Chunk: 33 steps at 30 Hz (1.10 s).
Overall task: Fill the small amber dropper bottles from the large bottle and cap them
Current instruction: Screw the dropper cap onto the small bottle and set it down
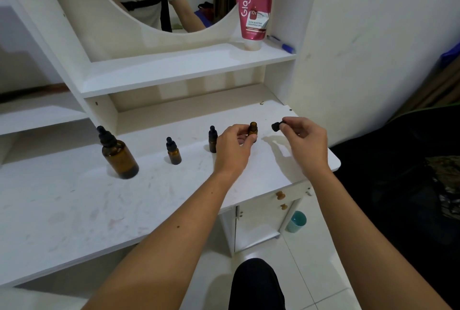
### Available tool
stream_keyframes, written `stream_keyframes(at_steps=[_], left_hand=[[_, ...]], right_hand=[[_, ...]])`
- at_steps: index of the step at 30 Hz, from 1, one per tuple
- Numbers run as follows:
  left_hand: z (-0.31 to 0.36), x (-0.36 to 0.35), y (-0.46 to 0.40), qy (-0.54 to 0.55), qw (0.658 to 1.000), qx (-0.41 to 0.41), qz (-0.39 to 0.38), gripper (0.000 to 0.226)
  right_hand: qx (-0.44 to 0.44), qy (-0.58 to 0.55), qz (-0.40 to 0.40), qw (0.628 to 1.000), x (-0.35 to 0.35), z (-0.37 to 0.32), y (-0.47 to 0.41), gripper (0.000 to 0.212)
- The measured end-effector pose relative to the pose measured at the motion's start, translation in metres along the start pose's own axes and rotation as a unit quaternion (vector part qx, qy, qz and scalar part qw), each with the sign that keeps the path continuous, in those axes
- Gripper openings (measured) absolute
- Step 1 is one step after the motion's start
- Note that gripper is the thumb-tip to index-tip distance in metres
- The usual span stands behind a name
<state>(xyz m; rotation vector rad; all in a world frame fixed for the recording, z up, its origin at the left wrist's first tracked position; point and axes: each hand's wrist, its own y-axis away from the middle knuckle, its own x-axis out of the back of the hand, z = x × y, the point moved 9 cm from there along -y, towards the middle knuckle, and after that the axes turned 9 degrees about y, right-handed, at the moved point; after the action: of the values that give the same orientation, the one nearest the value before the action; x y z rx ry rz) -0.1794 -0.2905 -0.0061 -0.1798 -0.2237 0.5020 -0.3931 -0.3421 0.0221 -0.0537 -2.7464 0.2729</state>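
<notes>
Item 1, far left on the white tabletop (pixel 74 200): large amber bottle (pixel 119 155), upright, black dropper cap fitted, untouched and well apart from both hands. Item 2: small amber dropper bottle (pixel 173 151), upright, capped, standing alone between the large bottle and the next small one. Item 3: second small capped bottle (pixel 212 139), upright, just beside the back of the left hand; whether they touch cannot be told. Item 4: left hand (pixel 232 146), fingers and thumb curled round the lower body of an open small bottle (pixel 253 130), which it holds upright with its mouth bare and facing up; whether its base rests on the tabletop is hidden. Item 5: black dropper cap (pixel 276 126), pinched at its bulb end by the thumb and fingertips of the right hand (pixel 302 140), lying roughly level, just right of the open mouth and apart from it; no glass pipette can be made out. Governing relation: the open bottle's long axis is vertical, and the large bottle lies well to the left of both hands, nearer the left hand, which is occupied. Judgement: the open bottle looks ready for filling or capping; its fill level cannot be read. On the shelf above: 1 pink tube (pixel 254 3) and 1 pen (pixel 282 44).
</notes>
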Motion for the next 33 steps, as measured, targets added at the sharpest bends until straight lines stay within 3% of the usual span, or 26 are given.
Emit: stream_keyframes(at_steps=[7,18,33], left_hand=[[-0.001,0.0,0.0,-0.002,1.0,-0.012,-0.008,0.025],[-0.003,-0.002,0.0,0.001,1.0,-0.023,-0.019,0.02],[-0.008,-0.003,-0.003,-0.003,1.0,-0.024,-0.018,0.018]], right_hand=[[0.08,-0.046,-0.007,0.996,-0.006,-0.045,-0.007,0.016],[0.204,0.095,-0.059,0.973,-0.042,-0.066,-0.005,0.02],[0.162,0.09,-0.071,0.98,-0.047,-0.046,-0.009,0.019]])
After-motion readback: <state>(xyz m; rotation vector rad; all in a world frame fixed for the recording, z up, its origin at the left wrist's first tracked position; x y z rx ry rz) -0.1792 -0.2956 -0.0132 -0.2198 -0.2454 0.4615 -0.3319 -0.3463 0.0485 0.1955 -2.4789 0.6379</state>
